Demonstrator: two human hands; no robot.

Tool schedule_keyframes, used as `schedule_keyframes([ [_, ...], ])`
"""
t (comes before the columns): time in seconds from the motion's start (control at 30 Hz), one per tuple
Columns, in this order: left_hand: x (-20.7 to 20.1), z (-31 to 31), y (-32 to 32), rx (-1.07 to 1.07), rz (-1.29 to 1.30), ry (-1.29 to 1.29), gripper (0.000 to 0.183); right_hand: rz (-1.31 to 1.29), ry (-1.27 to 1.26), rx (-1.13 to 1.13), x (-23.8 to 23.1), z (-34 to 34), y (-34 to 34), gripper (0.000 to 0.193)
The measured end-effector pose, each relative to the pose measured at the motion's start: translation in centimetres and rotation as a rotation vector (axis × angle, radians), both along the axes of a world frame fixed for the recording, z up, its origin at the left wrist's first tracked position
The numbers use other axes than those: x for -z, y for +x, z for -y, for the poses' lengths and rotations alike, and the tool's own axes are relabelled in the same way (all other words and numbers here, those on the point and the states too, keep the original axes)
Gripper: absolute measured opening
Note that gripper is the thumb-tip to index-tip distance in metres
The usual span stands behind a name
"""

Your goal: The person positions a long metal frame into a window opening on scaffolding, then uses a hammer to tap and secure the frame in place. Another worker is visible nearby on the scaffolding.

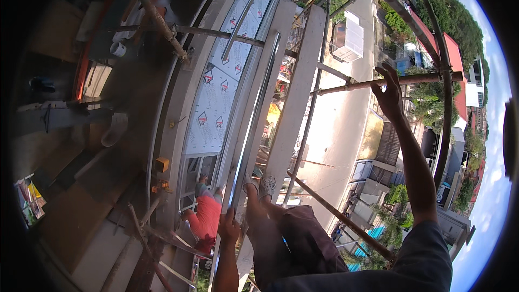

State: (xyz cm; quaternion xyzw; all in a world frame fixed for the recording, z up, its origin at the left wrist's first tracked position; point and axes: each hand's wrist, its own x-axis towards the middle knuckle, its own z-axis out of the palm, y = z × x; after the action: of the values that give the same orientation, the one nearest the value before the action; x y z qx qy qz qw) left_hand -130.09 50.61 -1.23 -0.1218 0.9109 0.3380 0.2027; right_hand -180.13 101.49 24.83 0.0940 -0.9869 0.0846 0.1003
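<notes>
Two long planks (294,92) are laid side by side. Along the left one, one long shiny metal bar (255,119) is extended. One scaffold pipe (427,78) is set to the right; one red-shirted co-worker (207,219) is seen below. Of two hands, the bar is gripped by the left hand's (229,228) fingers; the right hand's (388,94) are spread near the pipe, contact being unclear.

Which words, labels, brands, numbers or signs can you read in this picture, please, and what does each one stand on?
None can be read.
Pale sheeting: red diamond marks and rows of fine print, too small to read.
Metal bar in the left hand: no lettering can be made out.
White boxy shape by the road: no lettering can be made out.
</notes>
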Motion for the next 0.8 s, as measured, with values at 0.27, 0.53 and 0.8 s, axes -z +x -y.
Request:
schedule_keyframes([
  [0.27, -0.3, 2.7, -2.5, -0.105, 0.116, 0.173, 0.059, -0.145, 0.049, -0.159, -3.5, 8.7, -17.5, 0.057],
  [0.53, 1.3, 3.3, -5.7, -0.327, 0.207, 0.143, 0.076, -0.577, 0.298, -0.297, -8.3, 8.4, -39.0, 0.073],
  [0.8, 5.8, 4.0, -4.3, -0.386, 0.342, -0.087, 0.022, -0.242, 0.262, -0.323, -0.4, 6.6, -53.7, 0.088],
])
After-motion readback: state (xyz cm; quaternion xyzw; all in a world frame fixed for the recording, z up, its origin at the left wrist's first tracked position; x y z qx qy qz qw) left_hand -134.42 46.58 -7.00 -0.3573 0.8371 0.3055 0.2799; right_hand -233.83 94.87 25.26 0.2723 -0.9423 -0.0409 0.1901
